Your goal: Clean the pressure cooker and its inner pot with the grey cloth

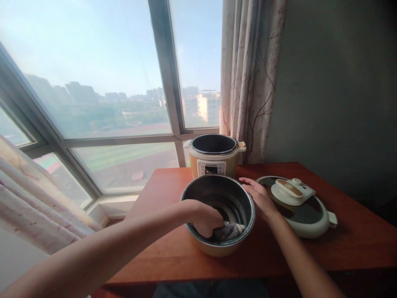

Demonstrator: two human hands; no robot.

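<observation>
A dark-lined inner pot (217, 249) with a gold outside stands near the front of the table. My left hand (207, 221) reaches down inside it, fingers closed on a grey cloth (230, 231) that lies against the pot's inner wall. Its fingertips are partly hidden by the hand itself. On the right side of the pot rests my right hand (257, 196), fingers stretched out along the outer rim. Right behind the pot is the pressure cooker body (214, 161), gold and cream, with a control panel and no lid on it.
The cooker's lid (297, 207) lies on the right of the reddish wooden table (350, 225), close to my right forearm. A tall window (118, 103) and a patterned curtain (251, 78) rise behind the table. Another curtain (34, 198) hangs at the left.
</observation>
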